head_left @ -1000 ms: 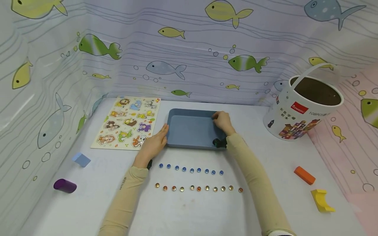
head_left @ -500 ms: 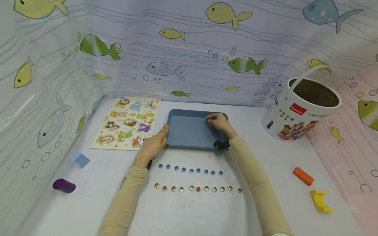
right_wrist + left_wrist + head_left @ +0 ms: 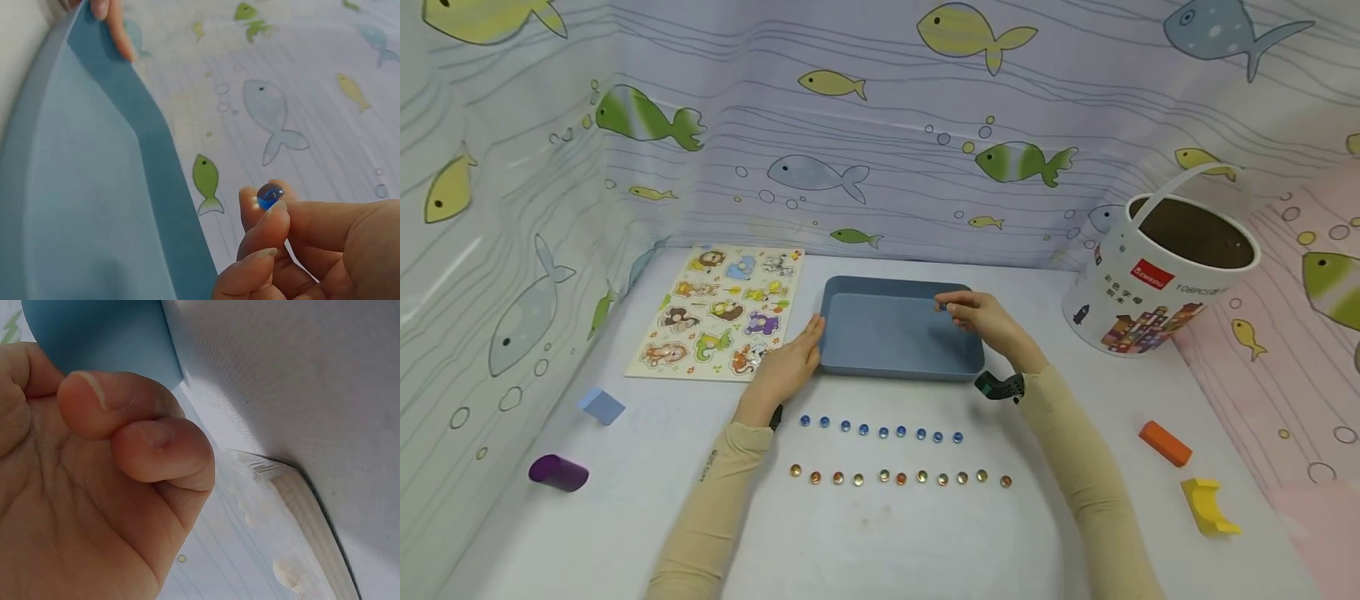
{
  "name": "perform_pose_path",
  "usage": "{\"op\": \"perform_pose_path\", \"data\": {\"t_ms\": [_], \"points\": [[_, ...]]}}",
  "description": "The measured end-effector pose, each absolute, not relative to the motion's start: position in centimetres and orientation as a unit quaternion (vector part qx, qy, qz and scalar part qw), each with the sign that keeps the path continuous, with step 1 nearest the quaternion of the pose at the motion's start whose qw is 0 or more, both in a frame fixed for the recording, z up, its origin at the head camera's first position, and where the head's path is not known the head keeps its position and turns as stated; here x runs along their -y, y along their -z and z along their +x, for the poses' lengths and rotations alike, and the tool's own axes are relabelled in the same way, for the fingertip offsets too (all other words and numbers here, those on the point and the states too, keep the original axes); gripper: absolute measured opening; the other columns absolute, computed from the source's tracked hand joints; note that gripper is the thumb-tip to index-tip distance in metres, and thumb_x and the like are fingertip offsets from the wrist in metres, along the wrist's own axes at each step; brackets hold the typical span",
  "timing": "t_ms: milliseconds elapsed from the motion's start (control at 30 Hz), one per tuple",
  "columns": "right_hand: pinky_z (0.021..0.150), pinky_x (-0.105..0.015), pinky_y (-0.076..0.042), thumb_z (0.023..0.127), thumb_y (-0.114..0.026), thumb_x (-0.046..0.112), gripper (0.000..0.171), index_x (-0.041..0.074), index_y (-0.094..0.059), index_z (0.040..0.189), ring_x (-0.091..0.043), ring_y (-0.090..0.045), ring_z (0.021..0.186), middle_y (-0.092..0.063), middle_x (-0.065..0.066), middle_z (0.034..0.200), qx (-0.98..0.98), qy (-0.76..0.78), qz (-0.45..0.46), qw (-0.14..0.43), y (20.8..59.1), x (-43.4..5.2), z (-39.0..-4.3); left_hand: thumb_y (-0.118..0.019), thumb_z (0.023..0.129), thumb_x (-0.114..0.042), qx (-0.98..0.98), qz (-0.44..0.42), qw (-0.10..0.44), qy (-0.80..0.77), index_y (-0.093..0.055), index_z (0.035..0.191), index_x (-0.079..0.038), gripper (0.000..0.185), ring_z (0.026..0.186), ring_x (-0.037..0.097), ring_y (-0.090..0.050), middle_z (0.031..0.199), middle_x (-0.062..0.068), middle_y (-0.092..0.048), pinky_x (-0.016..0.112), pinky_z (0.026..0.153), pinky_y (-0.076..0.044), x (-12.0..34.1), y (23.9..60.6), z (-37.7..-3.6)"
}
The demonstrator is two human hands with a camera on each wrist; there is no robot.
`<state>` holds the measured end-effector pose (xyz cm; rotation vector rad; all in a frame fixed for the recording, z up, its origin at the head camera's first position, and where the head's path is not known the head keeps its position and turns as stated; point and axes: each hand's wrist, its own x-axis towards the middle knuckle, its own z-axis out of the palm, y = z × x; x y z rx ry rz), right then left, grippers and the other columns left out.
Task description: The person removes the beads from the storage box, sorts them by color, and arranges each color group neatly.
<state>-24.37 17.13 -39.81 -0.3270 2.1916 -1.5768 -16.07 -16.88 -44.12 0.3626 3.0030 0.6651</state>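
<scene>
My right hand [image 3: 988, 321] pinches a blue glass marble [image 3: 270, 196] between thumb and fingertips, above the right part of a shallow blue-grey tray [image 3: 887, 329]. My left hand [image 3: 786, 367] holds the tray's left edge; in the left wrist view its nearer fingers [image 3: 165, 450] are curled in front of the tray. Closer to me lies a row of blue marbles [image 3: 883, 432]. Below it runs a second row of amber, orange and greenish marbles [image 3: 901, 478].
An animal puzzle board [image 3: 718, 312] lies left of the tray. A white bucket [image 3: 1142, 292] stands at the right rear. Loose blocks sit at the sides: light blue [image 3: 601, 406], purple [image 3: 559, 472], orange [image 3: 1165, 443] and yellow [image 3: 1208, 507]. A fish-print curtain [image 3: 880, 125] backs the table.
My right hand has shifted from the tray's back right corner over its inside, then drawn back to the right with the marble showing in its fingertips. The left hand stays put.
</scene>
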Motion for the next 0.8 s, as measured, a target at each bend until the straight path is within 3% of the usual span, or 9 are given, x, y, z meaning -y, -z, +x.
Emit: {"op": "perform_pose_path", "data": {"t_ms": [167,300,400,533,667,800], "points": [[0.067,-0.026,-0.037,0.103,-0.046,0.016,0.042,-0.005,-0.046,0.140,-0.008,-0.043,0.075,-0.063,0.002,0.116,-0.766,0.591,-0.127,0.216,40.2,-19.2,-22.4,-0.035,0.103,-0.022,-0.968,0.114,0.029,-0.220,-0.023,0.154,-0.010,0.054,0.104,0.038,-0.066,0.161,0.005,-0.020,0.039,0.063,-0.053,16.8,44.0,-16.1],[0.069,-0.027,-0.040,0.102,-0.049,0.019,0.045,-0.009,-0.047,0.137,-0.009,-0.044,0.076,-0.064,0.013,0.107,-0.769,0.589,-0.128,0.212,40.8,-20.9,-20.6,-0.035,0.103,-0.022,-0.969,0.114,0.030,-0.218,-0.023,0.154,-0.010,0.054,0.118,0.038,-0.059,0.162,0.005,-0.020,0.045,0.076,-0.055,16.8,44.0,-16.1],[0.069,-0.028,-0.040,0.100,-0.052,0.020,0.043,-0.008,-0.051,0.134,-0.010,-0.045,0.076,-0.063,0.004,0.104,-0.785,0.569,-0.124,0.213,41.5,-22.4,-18.9,-0.034,0.103,-0.022,-0.969,0.116,0.031,-0.218,-0.022,0.154,-0.009,0.054,0.124,0.038,-0.055,0.162,0.006,-0.019,0.047,0.081,-0.054,16.7,44.1,-16.1],[0.067,-0.028,-0.043,0.098,-0.055,0.019,0.037,-0.004,-0.058,0.128,-0.013,-0.048,0.077,-0.061,-0.013,0.106,-0.802,0.536,-0.133,0.226,42.6,-24.1,-16.4,-0.034,0.103,-0.023,-0.968,0.115,0.033,-0.220,-0.022,0.155,-0.010,0.054,0.124,0.038,-0.055,0.162,0.005,-0.019,0.045,0.076,-0.055,16.6,44.1,-16.2],[0.066,-0.025,-0.047,0.095,-0.059,0.016,0.030,-0.002,-0.064,0.119,-0.013,-0.054,0.081,-0.064,-0.020,0.117,-0.813,0.512,-0.146,0.234,43.8,-24.8,-14.0,-0.034,0.104,-0.023,-0.968,0.111,0.038,-0.220,-0.021,0.155,-0.011,0.054,0.125,0.038,-0.055,0.162,0.004,-0.018,0.042,0.071,-0.055,16.7,44.1,-16.2],[0.062,-0.022,-0.047,0.092,-0.064,0.014,0.023,0.000,-0.068,0.110,-0.009,-0.054,0.076,-0.068,-0.019,0.111,-0.831,0.483,-0.159,0.224,44.6,-24.5,-12.4,-0.033,0.104,-0.023,-0.969,0.111,0.040,-0.219,-0.020,0.155,-0.011,0.054,0.129,0.038,-0.051,0.162,0.004,-0.017,0.042,0.074,-0.055,16.8,44.1,-16.2]]}}
